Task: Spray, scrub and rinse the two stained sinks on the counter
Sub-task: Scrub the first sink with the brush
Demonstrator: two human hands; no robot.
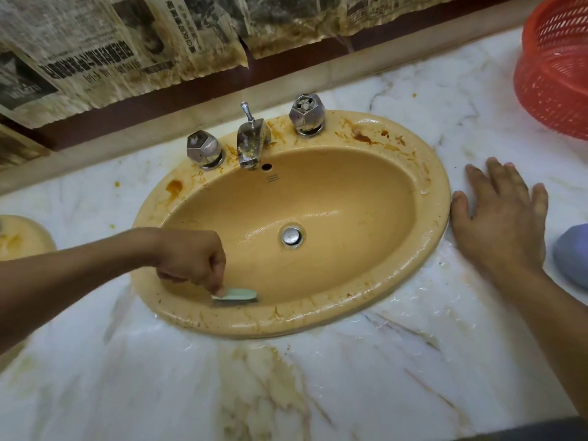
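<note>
**Head view.** Scrubbing step. The left hand [194,259] clenches a pale green brush [237,295], whose bristles meet the inner wall of the tan sink [334,198] at 7 o'clock. The right hand [499,214] lies flat on the marble counter [318,377] at 3 o'clock, grasping nothing, just beside the rim. Orange stains [362,138] mark the rim at 1 o'clock. The next move probably calls for working the brush round to them, past the tap [251,141] at 12 o'clock. The second sink [22,237] lies at 9 o'clock and a red basket [556,68] at 2 o'clock, well apart.
</note>
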